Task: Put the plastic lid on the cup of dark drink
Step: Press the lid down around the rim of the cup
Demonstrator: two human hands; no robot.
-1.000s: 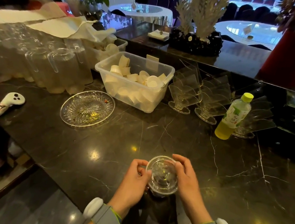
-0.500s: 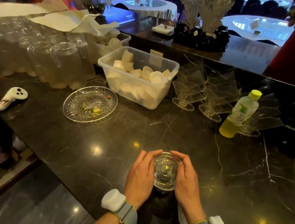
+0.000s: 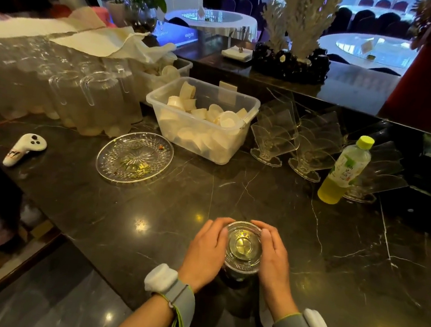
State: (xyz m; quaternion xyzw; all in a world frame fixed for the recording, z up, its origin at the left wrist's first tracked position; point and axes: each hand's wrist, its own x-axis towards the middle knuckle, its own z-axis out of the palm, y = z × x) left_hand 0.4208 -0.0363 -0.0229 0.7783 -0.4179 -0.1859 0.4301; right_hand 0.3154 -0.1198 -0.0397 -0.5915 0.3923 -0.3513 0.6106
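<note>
A clear plastic lid (image 3: pixel 244 246) lies flat over the mouth of a cup of dark drink (image 3: pixel 236 274), which stands on the black marble counter near its front edge. Only a dark sliver of the cup shows below the lid. My left hand (image 3: pixel 206 252) wraps the left side of the lid and cup, fingers curled round the far rim. My right hand (image 3: pixel 273 257) cups the right side the same way. Both palms press against the rim.
A cut-glass plate (image 3: pixel 134 156) lies to the far left, a white controller (image 3: pixel 24 149) beyond it. A clear tub of white cups (image 3: pixel 201 118), acrylic stands (image 3: pixel 274 140) and a green-tea bottle (image 3: pixel 345 171) line the back. Upturned glass jugs (image 3: pixel 89 101) fill the far left.
The lid was tilted and held above the cup a second ago; now it lies level on the rim. Both hands have closed in around it, fingers reaching farther round.
</note>
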